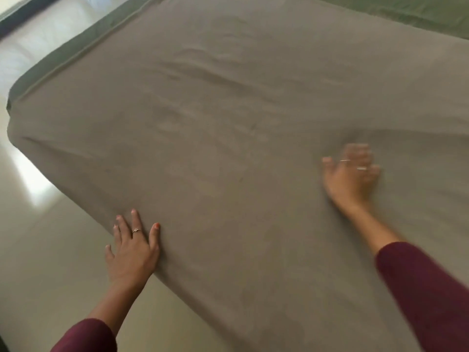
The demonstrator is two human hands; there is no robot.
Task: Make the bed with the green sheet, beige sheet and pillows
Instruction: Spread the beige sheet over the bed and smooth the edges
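Note:
The beige sheet (241,128) lies spread over most of the bed, with shallow wrinkles across its middle. Under it, the green sheet (63,59) shows as a strip along the far left edge and again at the top right corner. My left hand (132,250) rests flat with straight fingers on the beige sheet at the bed's near left edge. My right hand (351,174) lies flat on the beige sheet further in and is blurred by motion. No pillows are in view.
A glossy pale tiled floor (38,224) runs along the left side of the bed, with a bright reflection on it. A dark frame or doorway (22,13) stands at the top left. Both arms wear maroon sleeves.

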